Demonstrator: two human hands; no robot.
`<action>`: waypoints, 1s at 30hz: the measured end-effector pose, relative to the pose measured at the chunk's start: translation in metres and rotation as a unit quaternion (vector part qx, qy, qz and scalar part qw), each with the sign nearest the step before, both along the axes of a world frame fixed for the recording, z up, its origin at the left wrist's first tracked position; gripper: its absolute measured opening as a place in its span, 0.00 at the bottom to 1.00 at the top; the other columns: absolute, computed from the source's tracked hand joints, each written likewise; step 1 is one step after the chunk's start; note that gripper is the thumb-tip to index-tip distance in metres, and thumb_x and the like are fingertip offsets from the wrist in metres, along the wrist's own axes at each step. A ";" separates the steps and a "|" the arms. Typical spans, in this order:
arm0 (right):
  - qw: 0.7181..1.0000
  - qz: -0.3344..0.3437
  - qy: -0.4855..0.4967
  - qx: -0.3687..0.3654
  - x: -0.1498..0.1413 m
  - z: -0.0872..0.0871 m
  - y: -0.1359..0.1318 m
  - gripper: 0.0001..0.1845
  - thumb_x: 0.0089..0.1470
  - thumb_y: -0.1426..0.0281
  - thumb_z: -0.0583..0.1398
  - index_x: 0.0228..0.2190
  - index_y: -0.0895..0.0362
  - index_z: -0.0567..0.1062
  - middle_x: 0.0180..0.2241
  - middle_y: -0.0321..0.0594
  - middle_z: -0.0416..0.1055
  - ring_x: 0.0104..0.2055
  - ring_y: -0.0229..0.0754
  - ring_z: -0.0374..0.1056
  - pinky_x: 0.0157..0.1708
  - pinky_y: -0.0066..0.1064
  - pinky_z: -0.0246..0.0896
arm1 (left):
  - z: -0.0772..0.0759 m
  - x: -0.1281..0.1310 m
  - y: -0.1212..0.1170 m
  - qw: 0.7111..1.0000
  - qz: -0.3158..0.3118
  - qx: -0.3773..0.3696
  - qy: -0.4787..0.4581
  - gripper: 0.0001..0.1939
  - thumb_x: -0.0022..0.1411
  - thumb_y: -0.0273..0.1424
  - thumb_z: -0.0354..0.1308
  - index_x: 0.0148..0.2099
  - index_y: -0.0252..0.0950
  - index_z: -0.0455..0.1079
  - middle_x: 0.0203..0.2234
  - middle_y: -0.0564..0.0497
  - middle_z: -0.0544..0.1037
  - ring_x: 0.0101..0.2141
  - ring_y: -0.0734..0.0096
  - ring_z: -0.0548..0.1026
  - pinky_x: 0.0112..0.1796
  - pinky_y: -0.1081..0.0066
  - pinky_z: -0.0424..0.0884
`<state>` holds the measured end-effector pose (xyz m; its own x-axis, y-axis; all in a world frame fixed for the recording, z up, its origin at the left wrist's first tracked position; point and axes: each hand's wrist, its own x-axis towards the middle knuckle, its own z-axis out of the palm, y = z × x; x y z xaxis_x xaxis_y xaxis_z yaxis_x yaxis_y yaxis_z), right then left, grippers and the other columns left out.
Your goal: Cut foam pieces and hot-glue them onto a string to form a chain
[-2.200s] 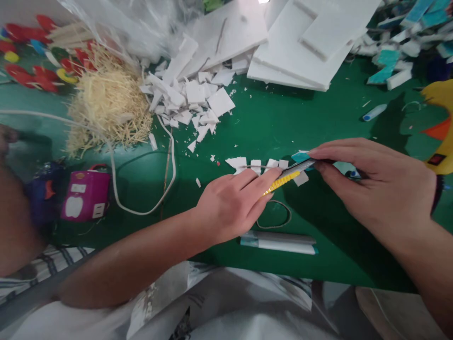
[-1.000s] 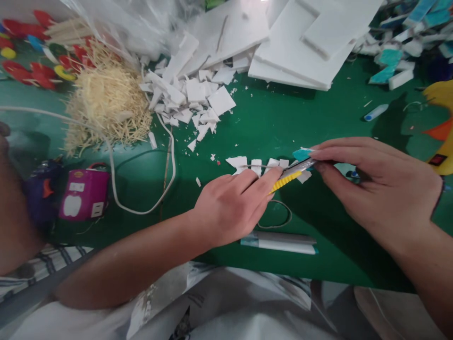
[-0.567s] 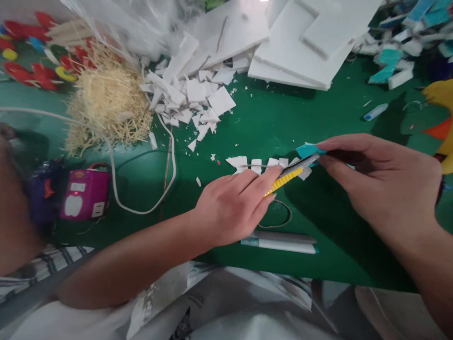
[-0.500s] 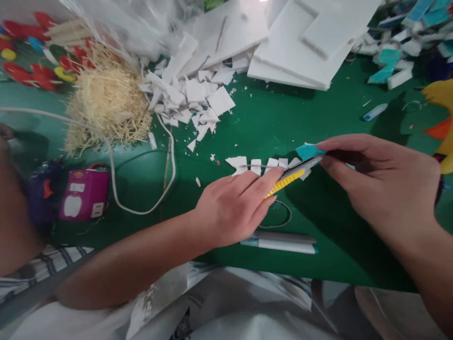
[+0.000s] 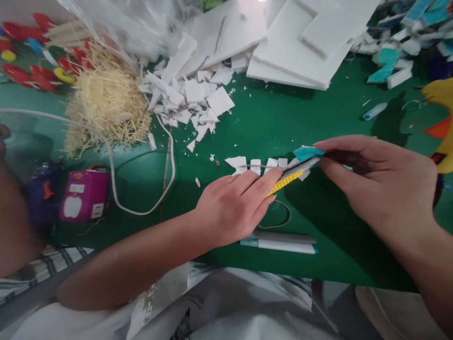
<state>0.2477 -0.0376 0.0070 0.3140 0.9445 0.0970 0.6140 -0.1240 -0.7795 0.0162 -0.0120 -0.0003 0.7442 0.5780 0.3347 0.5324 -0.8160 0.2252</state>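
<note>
Yellow cutter (image 5: 290,179): L hand (image 5: 230,208). Teal pc (image 5: 307,152): R hand (image 5: 385,179).

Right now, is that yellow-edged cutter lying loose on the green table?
No: the fingers of the left hand grip the yellow-edged cutter, its front end beside the turquoise piece in the right hand.

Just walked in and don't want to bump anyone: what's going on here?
A person's left hand grips a yellow knife, while the right hand pinches a small blue piece close to the knife's far end. Small white bits lie just beyond the left hand on the green table. A white strip lies nearer the person, and white scraps are heaped farther back.
</note>
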 end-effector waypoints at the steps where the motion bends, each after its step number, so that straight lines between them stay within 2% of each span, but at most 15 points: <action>1: 1.000 0.003 0.001 0.000 0.000 0.000 0.000 0.07 0.52 0.65 0.68 0.35 0.44 0.85 0.31 0.29 0.81 0.31 0.39 0.78 0.36 0.32 0.78 | 0.000 0.000 0.000 1.000 -0.001 -0.001 0.001 0.17 0.78 0.31 0.43 0.60 0.31 0.68 0.34 0.54 0.81 0.28 0.72 0.79 0.27 0.69 0.72; 7: 1.000 0.008 -0.004 0.007 0.002 0.001 -0.002 0.06 0.53 0.65 0.68 0.35 0.45 0.85 0.32 0.31 0.82 0.32 0.38 0.78 0.35 0.31 0.77 | 0.002 0.000 -0.001 1.000 -0.003 0.001 0.004 0.18 0.79 0.31 0.43 0.60 0.30 0.68 0.30 0.55 0.78 0.26 0.73 0.77 0.26 0.71 0.71; 12: 0.998 0.029 -0.056 0.027 0.003 0.002 -0.003 0.07 0.54 0.69 0.68 0.36 0.47 0.85 0.34 0.31 0.82 0.34 0.37 0.78 0.33 0.28 0.74 | 0.001 0.000 -0.004 1.000 -0.010 -0.021 0.005 0.19 0.79 0.31 0.42 0.64 0.29 0.63 0.34 0.54 0.79 0.27 0.74 0.78 0.26 0.71 0.72; 20: 0.991 0.063 -0.103 0.051 0.006 0.001 -0.004 0.07 0.56 0.70 0.67 0.36 0.47 0.84 0.35 0.30 0.82 0.35 0.37 0.78 0.37 0.29 0.75 | 0.003 0.000 -0.008 0.999 -0.020 -0.022 0.034 0.20 0.79 0.28 0.42 0.68 0.34 0.58 0.31 0.56 0.76 0.26 0.76 0.76 0.24 0.74 0.70; 27: 0.988 0.075 -0.128 0.047 0.005 0.002 -0.004 0.08 0.59 0.70 0.64 0.38 0.46 0.83 0.37 0.30 0.82 0.36 0.38 0.78 0.37 0.29 0.75 | 0.001 -0.002 -0.007 0.999 -0.016 -0.017 0.036 0.21 0.77 0.28 0.44 0.69 0.34 0.60 0.31 0.56 0.74 0.25 0.76 0.74 0.23 0.73 0.69; 30: 0.989 0.080 -0.117 0.047 0.004 0.005 -0.004 0.09 0.57 0.71 0.64 0.37 0.47 0.84 0.37 0.31 0.82 0.36 0.38 0.78 0.37 0.29 0.75 | 0.001 -0.002 -0.007 0.999 -0.008 -0.012 0.042 0.22 0.76 0.27 0.46 0.68 0.35 0.62 0.30 0.57 0.73 0.24 0.76 0.73 0.22 0.72 0.68</action>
<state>0.2518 -0.0412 0.0119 0.1210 0.9636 0.2385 0.7842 0.0545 -0.6180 0.0145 -0.0189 0.0009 0.7783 0.5735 0.2557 0.5378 -0.8190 0.2000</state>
